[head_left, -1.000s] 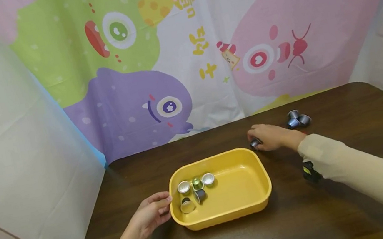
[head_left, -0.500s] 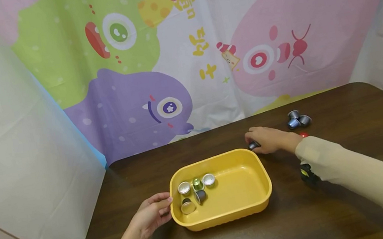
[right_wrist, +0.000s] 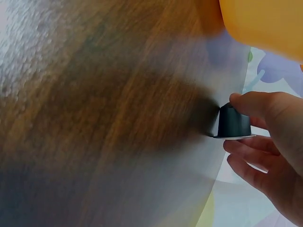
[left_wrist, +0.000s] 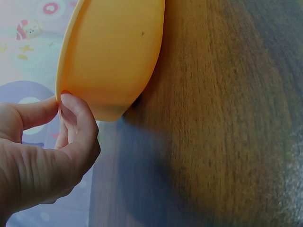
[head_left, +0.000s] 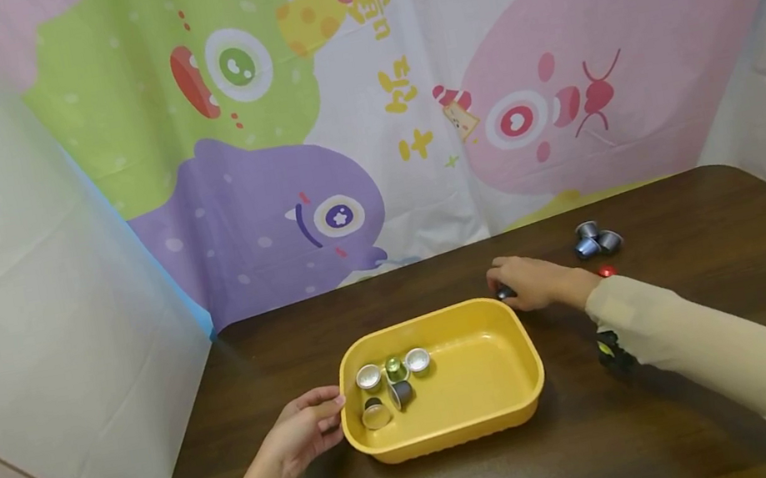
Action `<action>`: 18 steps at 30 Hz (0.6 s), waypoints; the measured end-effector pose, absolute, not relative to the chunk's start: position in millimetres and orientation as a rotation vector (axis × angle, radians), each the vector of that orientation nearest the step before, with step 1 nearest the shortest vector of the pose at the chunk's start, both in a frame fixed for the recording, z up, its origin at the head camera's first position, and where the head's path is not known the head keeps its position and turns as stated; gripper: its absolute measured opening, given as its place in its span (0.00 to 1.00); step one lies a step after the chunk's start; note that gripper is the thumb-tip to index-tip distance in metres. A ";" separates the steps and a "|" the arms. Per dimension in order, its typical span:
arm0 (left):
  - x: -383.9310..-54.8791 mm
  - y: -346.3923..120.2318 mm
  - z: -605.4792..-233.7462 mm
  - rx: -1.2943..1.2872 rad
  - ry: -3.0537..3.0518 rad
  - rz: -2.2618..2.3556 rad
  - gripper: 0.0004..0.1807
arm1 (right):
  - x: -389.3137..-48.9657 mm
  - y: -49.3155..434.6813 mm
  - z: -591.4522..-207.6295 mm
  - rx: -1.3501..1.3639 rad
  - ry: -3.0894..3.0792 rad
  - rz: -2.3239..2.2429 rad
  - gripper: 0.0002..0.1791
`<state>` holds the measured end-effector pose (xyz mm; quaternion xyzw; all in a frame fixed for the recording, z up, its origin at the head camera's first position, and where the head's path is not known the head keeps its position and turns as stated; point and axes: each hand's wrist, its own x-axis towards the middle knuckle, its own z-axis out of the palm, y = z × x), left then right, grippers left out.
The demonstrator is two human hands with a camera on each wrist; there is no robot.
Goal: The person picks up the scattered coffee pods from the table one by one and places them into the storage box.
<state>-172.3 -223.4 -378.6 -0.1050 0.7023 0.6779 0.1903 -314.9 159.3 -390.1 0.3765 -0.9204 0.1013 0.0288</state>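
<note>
A yellow plastic tray [head_left: 468, 385] stands on the table, with several coffee capsules gathered at its left end, among them a green one [head_left: 394, 368] and a dark grey one [head_left: 401, 392]. My left hand [head_left: 303, 430] pinches the tray's left rim between thumb and finger, as the left wrist view also shows. Just beyond the tray's far right corner, my right hand [head_left: 530, 282] holds a black coffee capsule [right_wrist: 234, 122] between thumb and fingers. In the right wrist view its wide foil rim faces the lower fingers, close to the tabletop.
Three blue and grey capsules [head_left: 589, 242] sit in a cluster at the back right of the dark wooden table [head_left: 725, 283]. Beside the right sleeve lies a red capsule [head_left: 607, 271], partly hidden. A cartoon-printed curtain [head_left: 409, 124] hangs behind the table.
My right hand has moved slightly left and nearer with the black capsule, towards the tray's corner. More of the red capsule shows behind the wrist. The left hand keeps its place on the rim.
</note>
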 end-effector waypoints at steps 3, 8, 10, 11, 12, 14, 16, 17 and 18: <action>-171.9 -223.4 -378.3 -0.288 1.971 1.904 0.18 | -314.8 159.5 -390.8 1.174 -2.822 0.321 0.08; -173.1 -223.7 -377.9 -0.286 1.969 1.902 0.17 | -314.6 163.4 -390.5 1.172 -2.804 0.330 0.08; -173.8 -224.0 -377.7 -0.290 1.969 1.899 0.16 | -313.8 164.8 -389.3 1.171 -2.800 0.335 0.09; -174.2 -224.2 -377.6 -0.292 1.969 1.898 0.16 | -313.4 165.5 -388.8 1.172 -2.798 0.340 0.09; -174.5 -224.2 -377.8 -0.295 1.970 1.897 0.16 | -313.0 166.1 -388.0 1.173 -2.793 0.343 0.09; -174.8 -224.4 -377.8 -0.295 1.971 1.893 0.16 | -311.7 166.9 -386.7 1.175 -2.786 0.348 0.09; -174.8 -224.4 -377.8 -0.297 1.974 1.888 0.16 | -310.3 167.2 -385.5 1.177 -2.776 0.343 0.09; -174.7 -224.3 -378.0 -0.300 1.977 1.887 0.17 | -309.6 167.3 -384.9 1.177 -2.770 0.340 0.09; -174.5 -224.1 -378.1 -0.303 1.980 1.884 0.17 | -308.7 167.4 -384.2 1.177 -2.762 0.337 0.09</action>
